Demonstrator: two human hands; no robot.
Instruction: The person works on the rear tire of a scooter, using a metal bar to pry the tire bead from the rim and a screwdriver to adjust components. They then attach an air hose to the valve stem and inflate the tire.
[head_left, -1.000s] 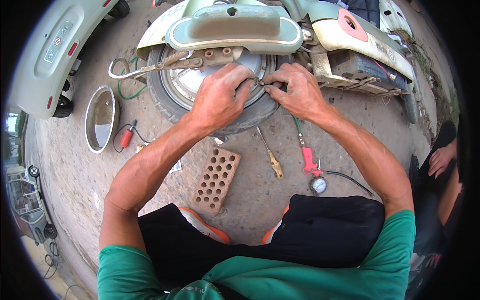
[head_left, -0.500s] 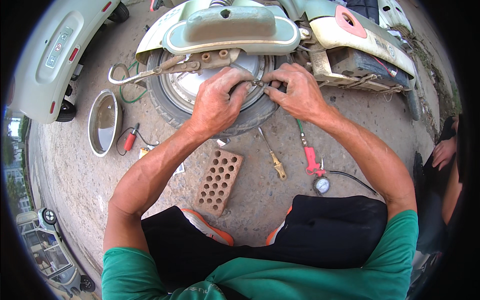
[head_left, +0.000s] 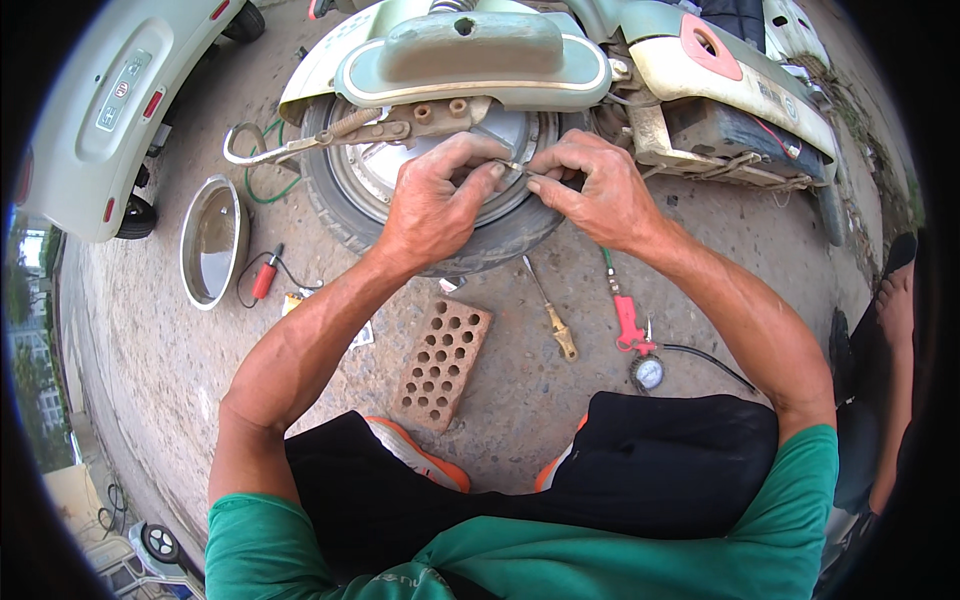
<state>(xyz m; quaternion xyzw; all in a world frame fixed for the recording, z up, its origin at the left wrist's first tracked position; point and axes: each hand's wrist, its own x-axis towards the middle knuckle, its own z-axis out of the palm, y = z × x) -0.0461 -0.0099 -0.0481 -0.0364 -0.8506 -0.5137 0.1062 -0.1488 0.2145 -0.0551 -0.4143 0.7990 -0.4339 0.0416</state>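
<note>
Over the wheel of a scooter, my left hand (head_left: 437, 200) pinches one end of a small metal piece (head_left: 514, 167) between thumb and fingers. My right hand (head_left: 603, 192) is closed on its other end. The piece is too small to name surely. Just below and behind my hands are the grey tyre (head_left: 510, 240) and the silver hub (head_left: 498, 125). Part of the wheel is hidden by my left hand. Above it sits the scooter's pale green rear body (head_left: 470, 62), with a rusty bracket (head_left: 425, 118) beneath.
On the ground lie a perforated brick (head_left: 446, 365), a yellow-handled screwdriver (head_left: 560, 330), a red inflator with gauge (head_left: 628, 325) and a red-handled tool (head_left: 265, 278). A metal basin of water (head_left: 213, 245) stands left. A white car (head_left: 120, 110) is farther left; another person's arm (head_left: 897, 330) shows right.
The view has shifted slightly. My fingers have moved a little around the small metal piece, which both hands still pinch. At right, the other person's hand has moved.
</note>
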